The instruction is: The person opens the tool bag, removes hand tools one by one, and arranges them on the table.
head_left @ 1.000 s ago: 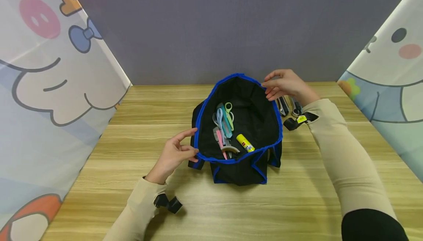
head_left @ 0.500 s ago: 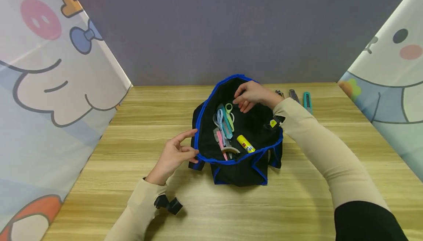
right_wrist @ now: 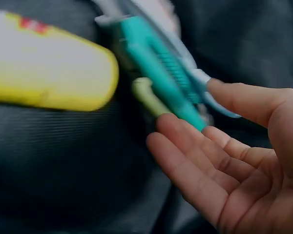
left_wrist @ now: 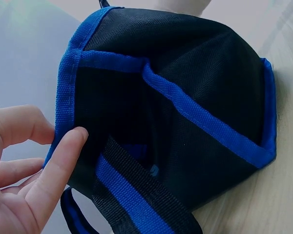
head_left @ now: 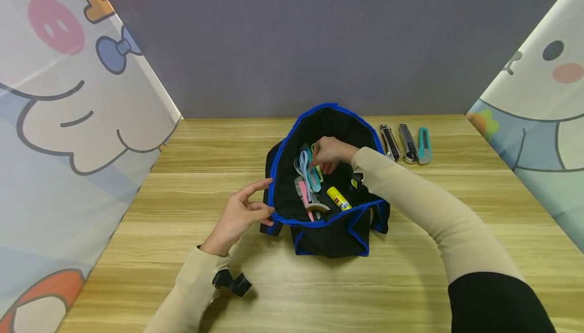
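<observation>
On the worktop stands a black bag with blue edging, and its mouth is turned up towards the head camera. At the left side of the bag, the left hand pinches the blue rim between thumb and fingers, as the left wrist view shows well. A black and blue strap hangs at the outside of the bag there.

Inside the bag is the right hand. Its thumb stands apart from the long, only slightly bent fingers, and it is not closed around any thing; whether the fingertips touch something, I cannot tell. Next to these fingertips, in the left half of the bag, lie a teal cutter, light-blue scissors and green scissors, partly one over another. Nearer to the front of the bag are a pink tool and a curved beige piece, with a yellow glue stick to the right of them.

Outside the bag, to its right, three cutters lie in a row: a black-and-silver cutter just beside the bag, then a grey cutter, and farthest a second teal cutter.
</observation>
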Motion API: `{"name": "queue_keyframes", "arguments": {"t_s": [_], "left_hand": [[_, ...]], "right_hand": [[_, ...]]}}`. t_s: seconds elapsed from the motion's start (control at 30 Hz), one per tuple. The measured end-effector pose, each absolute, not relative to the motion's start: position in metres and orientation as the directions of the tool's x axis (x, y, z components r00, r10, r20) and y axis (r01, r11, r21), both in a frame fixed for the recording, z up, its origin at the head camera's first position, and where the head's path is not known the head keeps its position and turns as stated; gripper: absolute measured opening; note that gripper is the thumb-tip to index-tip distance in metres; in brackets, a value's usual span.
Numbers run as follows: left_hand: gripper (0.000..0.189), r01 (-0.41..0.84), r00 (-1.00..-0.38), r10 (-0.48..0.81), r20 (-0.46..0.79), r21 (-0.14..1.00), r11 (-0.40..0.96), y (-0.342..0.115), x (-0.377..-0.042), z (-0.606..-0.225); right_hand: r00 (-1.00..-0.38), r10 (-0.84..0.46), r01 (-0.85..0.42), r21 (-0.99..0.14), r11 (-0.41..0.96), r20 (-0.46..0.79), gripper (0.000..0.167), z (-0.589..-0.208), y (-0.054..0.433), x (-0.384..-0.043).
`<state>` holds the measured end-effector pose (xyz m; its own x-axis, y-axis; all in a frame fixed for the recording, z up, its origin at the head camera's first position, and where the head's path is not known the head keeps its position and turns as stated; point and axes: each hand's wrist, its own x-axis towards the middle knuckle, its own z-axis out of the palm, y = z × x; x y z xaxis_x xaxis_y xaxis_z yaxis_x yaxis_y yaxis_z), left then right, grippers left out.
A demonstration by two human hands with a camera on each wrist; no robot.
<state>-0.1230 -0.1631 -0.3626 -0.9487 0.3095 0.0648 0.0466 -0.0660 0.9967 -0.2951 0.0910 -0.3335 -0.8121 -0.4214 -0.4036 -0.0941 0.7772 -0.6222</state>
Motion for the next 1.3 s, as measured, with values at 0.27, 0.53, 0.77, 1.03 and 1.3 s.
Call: {"name": "queue_keyframes", "arguments": {"t_s": [0.27,0.53,0.77,1.03,1.3], "left_hand": [[0.067,0.045,-0.948,0.311,0.064,0.997,-0.067,-0.164,-0.124,-0.365],[0.067,0.049,-0.947,0.314,0.070,0.996,-0.074,-0.164,-0.125,-0.365],[0.066,0.056,-0.945,0.317,0.078,0.995,-0.078,-0.165,-0.126,-0.367],[0.067,0.045,-0.946,0.318,0.067,0.996,-0.076,-0.166,-0.126,-0.366],[0.067,0.048,-0.943,0.324,0.073,0.995,-0.086,-0.167,-0.126,-0.366]], "right_hand": [[-0.843,-0.352,-0.091,-0.538,0.838,-0.406,0.035,-0.354,0.088,-0.292],[-0.839,-0.336,-0.054,-0.551,0.833,-0.427,0.035,-0.353,0.093,-0.295],[-0.827,-0.351,-0.043,-0.575,0.817,-0.438,0.036,-0.348,0.103,-0.296],[-0.837,-0.384,-0.084,-0.601,0.795,-0.391,0.019,-0.341,0.114,-0.294],[-0.851,-0.379,-0.075,-0.630,0.773,-0.364,0.025,-0.325,0.121,-0.294]]}}
